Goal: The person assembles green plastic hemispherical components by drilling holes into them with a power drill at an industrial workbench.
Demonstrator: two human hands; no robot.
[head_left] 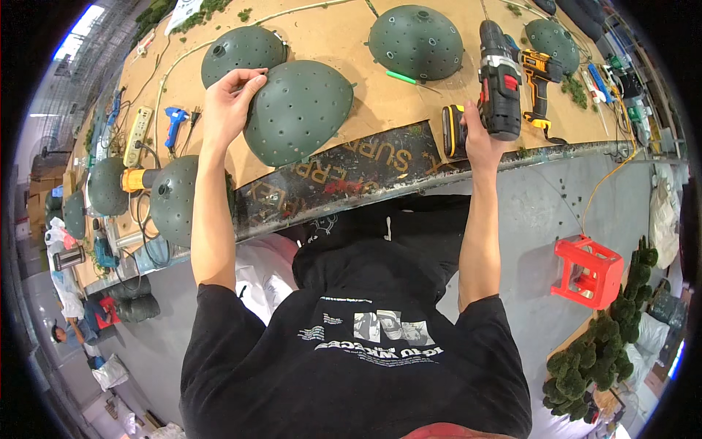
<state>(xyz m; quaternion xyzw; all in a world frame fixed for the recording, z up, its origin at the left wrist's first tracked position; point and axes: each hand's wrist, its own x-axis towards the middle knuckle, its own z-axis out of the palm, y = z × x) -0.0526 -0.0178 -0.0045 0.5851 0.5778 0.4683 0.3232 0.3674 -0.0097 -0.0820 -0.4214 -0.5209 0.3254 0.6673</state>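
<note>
My left hand (230,106) is closed at the upper left edge of a dark green dome (300,113) dotted with small holes, thumb and fingers pinched on it. The dome is tilted over the front of the work table. My right hand (484,143) grips a black-and-red cordless drill (502,95) whose chuck and long thin bit point away from me. Beside that hand shows a yellow-and-black battery pack (454,132); whether it joins the drill is hidden. A second perforated dome (243,55) lies just behind the held one.
On the brown tabletop (329,40) are another dome (415,42), a green pen-like tool (401,77), a yellow-and-black drill (540,80), a blue glue gun (175,126) and a power strip (137,135). A red stool (587,272) stands on the floor at right, near artificial greenery (599,362).
</note>
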